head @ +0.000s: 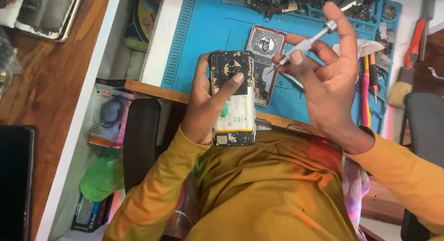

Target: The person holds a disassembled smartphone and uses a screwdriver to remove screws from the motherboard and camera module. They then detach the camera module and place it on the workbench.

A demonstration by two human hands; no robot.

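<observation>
Currently mid-teardown: left hand (210, 104) clamps the opened phone (232, 98) at frame centre, above the blue mat (208, 28). Right hand (330, 65) pinches the screwdriver (303, 45), tip just off the phone. Next likely needs seating the tip squarely on a screw.

Open blue mat (208, 32) left of back cover (264, 60), passable; top edge blocked by loose parts (296, 5), right side by upright tools (370, 83) and brush (401, 86).
</observation>
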